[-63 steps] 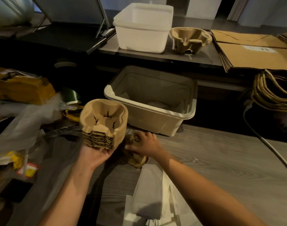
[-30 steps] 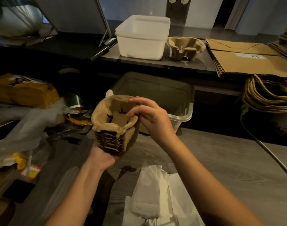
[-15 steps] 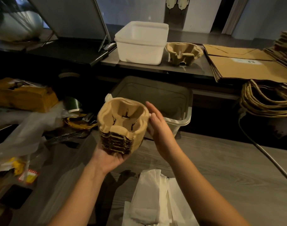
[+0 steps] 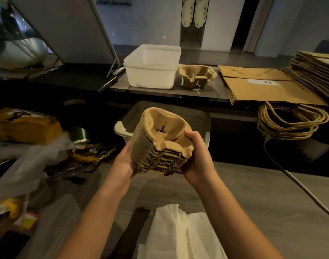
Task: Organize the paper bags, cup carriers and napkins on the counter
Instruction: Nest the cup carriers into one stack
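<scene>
Left hand [image 4: 125, 161], right hand [image 4: 199, 159] gripping one cup-carrier stack [image 4: 160, 144], one separate carrier [image 4: 197, 76] behind

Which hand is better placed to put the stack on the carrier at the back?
Probably the right hand: it holds the right side of the stack, and the carrier lies beyond, toward that side. The left hand holds the stack's left side, farther from it.

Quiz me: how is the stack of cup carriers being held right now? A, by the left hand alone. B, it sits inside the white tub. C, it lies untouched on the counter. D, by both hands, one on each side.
D: the left hand and the right hand grip opposite sides of the stack of cup carriers, held up above the counter.
</scene>
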### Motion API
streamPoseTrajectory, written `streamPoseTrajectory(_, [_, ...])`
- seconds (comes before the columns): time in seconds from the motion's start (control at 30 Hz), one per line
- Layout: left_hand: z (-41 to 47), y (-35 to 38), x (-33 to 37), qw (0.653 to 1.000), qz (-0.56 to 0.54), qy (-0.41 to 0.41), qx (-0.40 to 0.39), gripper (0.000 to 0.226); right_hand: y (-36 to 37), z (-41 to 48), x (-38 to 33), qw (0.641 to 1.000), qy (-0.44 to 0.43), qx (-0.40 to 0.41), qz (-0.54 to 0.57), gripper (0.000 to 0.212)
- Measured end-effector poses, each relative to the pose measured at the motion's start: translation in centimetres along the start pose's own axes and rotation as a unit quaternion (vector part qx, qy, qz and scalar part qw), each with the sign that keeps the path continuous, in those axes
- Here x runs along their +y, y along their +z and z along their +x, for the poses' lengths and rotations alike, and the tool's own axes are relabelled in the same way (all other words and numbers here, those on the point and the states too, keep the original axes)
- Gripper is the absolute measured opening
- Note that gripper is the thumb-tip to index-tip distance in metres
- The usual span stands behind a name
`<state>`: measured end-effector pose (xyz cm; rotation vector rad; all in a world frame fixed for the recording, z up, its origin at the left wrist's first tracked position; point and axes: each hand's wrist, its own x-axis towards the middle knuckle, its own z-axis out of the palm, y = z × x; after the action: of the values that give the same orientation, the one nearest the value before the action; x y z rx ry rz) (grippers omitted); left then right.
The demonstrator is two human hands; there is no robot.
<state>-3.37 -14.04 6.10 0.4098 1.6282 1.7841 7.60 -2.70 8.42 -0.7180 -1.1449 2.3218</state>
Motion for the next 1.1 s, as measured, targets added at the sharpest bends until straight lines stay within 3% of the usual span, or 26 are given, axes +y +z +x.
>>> streamPoseTrajectory(0.1, [-0.8, 0.3, 1.7, 0.993, -0.114, -0.039, -0.014, 0.045, -0.4, -0.1, -1.3, 0.999, -0.034, 0.007, -0.037, 0.022])
streamPoseTrajectory(0.23, [-2.2, 1.3, 4.5, 0.993, -0.024, 0.020, -0.115, 0.068, -0.3, 0.0, -2.7, 0.993, -0.085, 0.015, -0.081, 0.031])
streamPoseTrajectory(0.37, [-2.1, 2.9, 7.5, 0.988, -0.005, 0.070, -0.137, 0.120, 0.0, -0.3, -5.4, 0.978, -0.154, 0.012, -0.141, 0.032])
streamPoseTrajectory(0.43, [-2.0, 4.2, 8.9, 0.987, 0.020, 0.091, -0.132, 0.109, 0.2, -0.3, -6.6, 0.971, -0.184, 0.005, -0.155, 0.034])
streamPoseTrajectory(0.53, [-1.3, 6.2, 10.6, 0.985, 0.061, 0.128, -0.101, 0.054, 0.6, -0.1, -8.4, 0.967, -0.213, 0.009, -0.141, 0.032])
streamPoseTrajectory(0.57, [-0.8, 6.8, 11.2, 0.984, 0.065, 0.138, -0.095, 0.046, 0.7, 0.0, -9.2, 0.965, -0.223, 0.011, -0.136, 0.030])
streamPoseTrajectory(0.7, [1.3, 8.7, 13.6, 0.982, 0.063, 0.153, -0.086, 0.042, 1.4, 0.7, -12.3, 0.956, -0.253, 0.029, -0.146, 0.024])
streamPoseTrajectory(0.83, [3.5, 10.4, 16.0, 0.977, 0.086, 0.169, -0.094, 0.043, 2.0, 2.1, -15.1, 0.952, -0.257, 0.063, -0.155, 0.032])
streamPoseTrajectory(1.1, [8.7, 13.3, 19.3, 0.982, 0.047, 0.129, -0.127, 0.043, 2.5, 7.0, -19.6, 0.949, -0.239, 0.092, -0.184, 0.033])
